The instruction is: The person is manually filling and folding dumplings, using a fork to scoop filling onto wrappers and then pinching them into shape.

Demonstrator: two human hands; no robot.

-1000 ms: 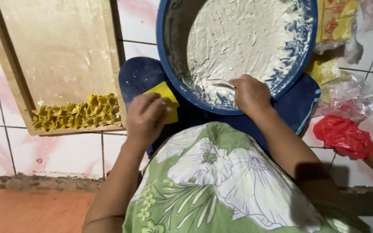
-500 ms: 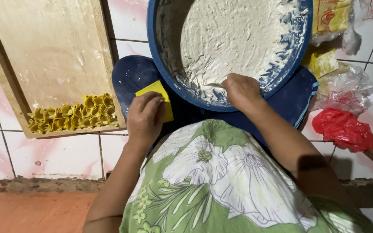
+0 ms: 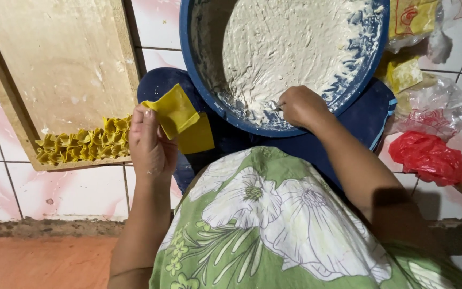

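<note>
We're pinching a yellow wrapper square (image 3: 175, 109) by its corner, left hand (image 3: 151, 144) fingers clamped on it, just left of the blue basin (image 3: 199, 69). It looks thin, limp and tearable, so an edge grip suits. Right hand (image 3: 300, 106) is curled at the basin's paste (image 3: 290, 48); whatever it's gripping is mostly hidden, we can't tell what.

The scene is lit evenly and fairly brightly from above, with warm colour. Soft glare is seen on the crumpled clear plastic bags (image 3: 439, 107) at the right. A shadow is cast on the white floor tiles (image 3: 70, 190) beside the wooden board (image 3: 60, 64). Focus is sharp centrally; straight edges are bent slightly toward the corners.
</note>
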